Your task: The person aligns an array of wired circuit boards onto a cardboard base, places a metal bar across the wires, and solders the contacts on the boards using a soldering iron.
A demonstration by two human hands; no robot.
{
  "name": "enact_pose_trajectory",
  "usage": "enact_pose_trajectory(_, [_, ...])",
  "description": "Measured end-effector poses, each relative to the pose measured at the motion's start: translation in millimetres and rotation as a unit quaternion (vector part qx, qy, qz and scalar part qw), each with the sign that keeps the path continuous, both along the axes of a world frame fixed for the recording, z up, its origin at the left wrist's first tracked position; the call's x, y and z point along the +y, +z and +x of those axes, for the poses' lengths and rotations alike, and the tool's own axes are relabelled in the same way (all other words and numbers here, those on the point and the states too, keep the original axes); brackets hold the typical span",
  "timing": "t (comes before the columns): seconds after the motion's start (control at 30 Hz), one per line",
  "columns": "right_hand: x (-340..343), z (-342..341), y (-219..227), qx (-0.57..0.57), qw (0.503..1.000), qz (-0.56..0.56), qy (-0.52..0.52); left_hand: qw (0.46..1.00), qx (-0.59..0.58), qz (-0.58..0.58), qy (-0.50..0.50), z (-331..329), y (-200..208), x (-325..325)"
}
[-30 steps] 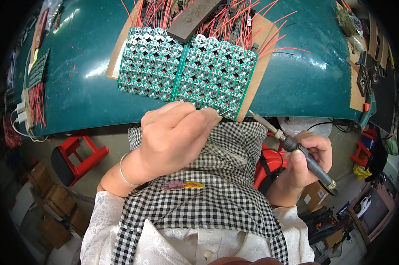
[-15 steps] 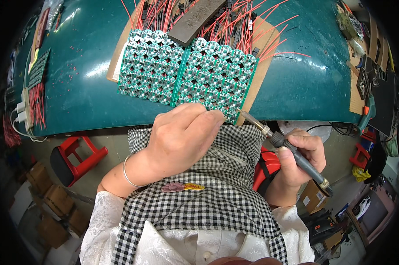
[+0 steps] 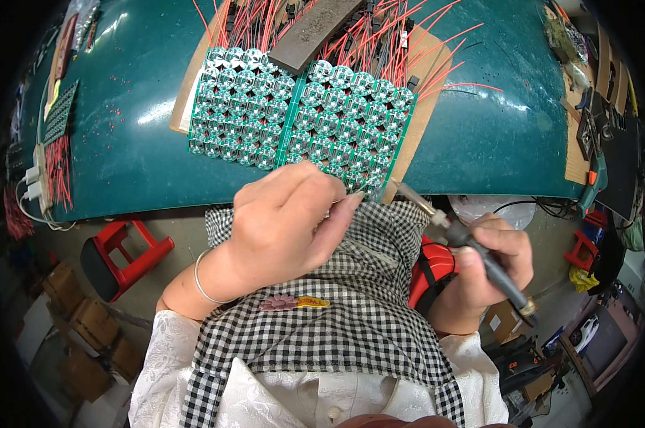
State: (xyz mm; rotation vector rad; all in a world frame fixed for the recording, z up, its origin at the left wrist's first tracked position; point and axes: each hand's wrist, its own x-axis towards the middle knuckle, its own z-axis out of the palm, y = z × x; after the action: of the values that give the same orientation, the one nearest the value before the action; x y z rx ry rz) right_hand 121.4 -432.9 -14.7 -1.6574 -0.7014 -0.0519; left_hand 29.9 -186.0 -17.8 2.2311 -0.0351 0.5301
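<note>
I'm seeing a broad, glossy green tabletop (image 3: 137, 143) filling the upper half of the frame, its near edge running across the middle. White glare (image 3: 158, 112) is shining off its left and right sides. Below, a grey floor (image 3: 187, 234) is showing. On it, a red-framed stool with a black seat (image 3: 101, 267) is standing at left, brown cardboard boxes (image 3: 94, 321) are sitting at lower left, and a crumpled yellow plastic bag (image 3: 584, 279) is lying at right, just below a red stool (image 3: 583, 248).
</note>
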Motion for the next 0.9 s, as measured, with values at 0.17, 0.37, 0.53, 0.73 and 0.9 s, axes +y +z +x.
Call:
enact_pose_trajectory(0.17, [-3, 5, -1, 0.053, 0.997, 0.050, -0.016, 0.999, -0.032, 0.008, -0.007, 6, -3, 1])
enact_pose_trajectory(0.37, [1, 9, -5, 0.056, 0.998, 0.025, 0.017, 0.999, 0.003, 0.038, -0.023, 4, -6, 0])
enact_pose_trajectory(0.53, [2, 12, -8, 0.050, 0.998, 0.009, 0.024, 0.999, -0.002, 0.034, -0.030, 5, -7, 0])
enact_pose_trajectory(0.73, [6, 19, -3, 0.004, 0.997, -0.034, 0.074, 0.999, -0.012, 0.018, -0.031, 7, -10, -1])
enact_pose_trajectory(0.9, [-5, 17, -3, 0.058, 0.997, 0.050, -0.003, 1.000, -0.021, -0.005, -0.013, 5, 4, 1])
